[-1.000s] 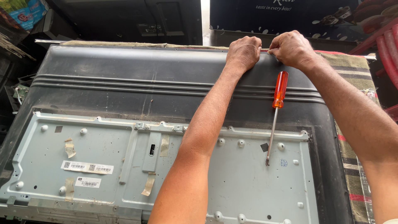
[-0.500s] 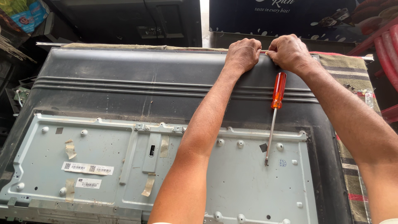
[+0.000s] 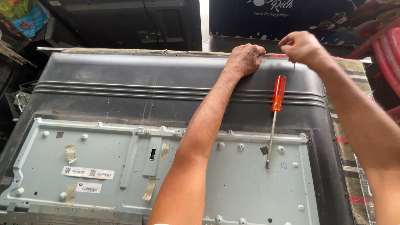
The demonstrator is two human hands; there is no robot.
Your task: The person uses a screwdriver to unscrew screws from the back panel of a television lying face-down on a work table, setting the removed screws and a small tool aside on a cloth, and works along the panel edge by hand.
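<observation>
A large flat television lies face down, with its dark back shell at the far side and a grey metal plate at the near side. My left hand is curled over the far top edge of the shell and grips it. My right hand hovers just above that edge to the right, its fingertips pinched on a small thin piece that I cannot make out. An orange-handled screwdriver lies loose on the shell between my arms, with its tip on the metal plate.
A striped cloth lies under the television along its right side. Red plastic furniture stands at the far right. Another dark screen and a dark printed banner stand behind. Clutter sits at the left edge.
My right hand has lifted off the top edge and moved right, away from my left hand, with its fingers pinched. My left hand and the screwdriver stay where they were.
</observation>
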